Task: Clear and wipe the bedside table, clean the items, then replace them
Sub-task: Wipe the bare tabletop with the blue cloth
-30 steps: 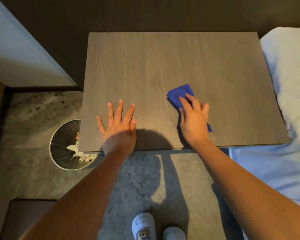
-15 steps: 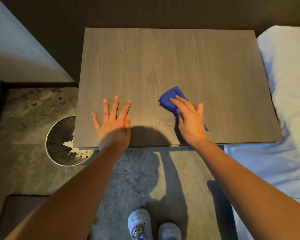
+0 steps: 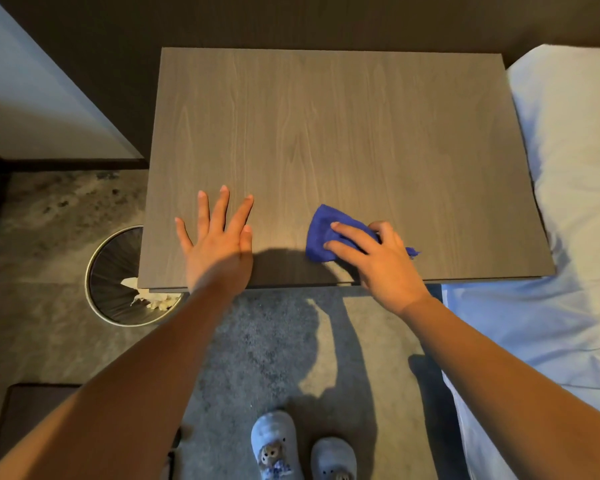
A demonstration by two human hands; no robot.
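cloth (image 3: pixel 321 233) bunched under right hand (image 3: pixel 378 261) at desk (image 3: pixel 326 133) front edge, fingers curled gripping it, left hand (image 3: pixel 219 244) flat and open beside it, unwiped desk lying ahead, wide axis left to right, right hand nearer.

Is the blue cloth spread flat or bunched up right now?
Bunched up. The blue cloth sits crumpled under the right hand on the bedside table, a small tail poking out past the thumb side.
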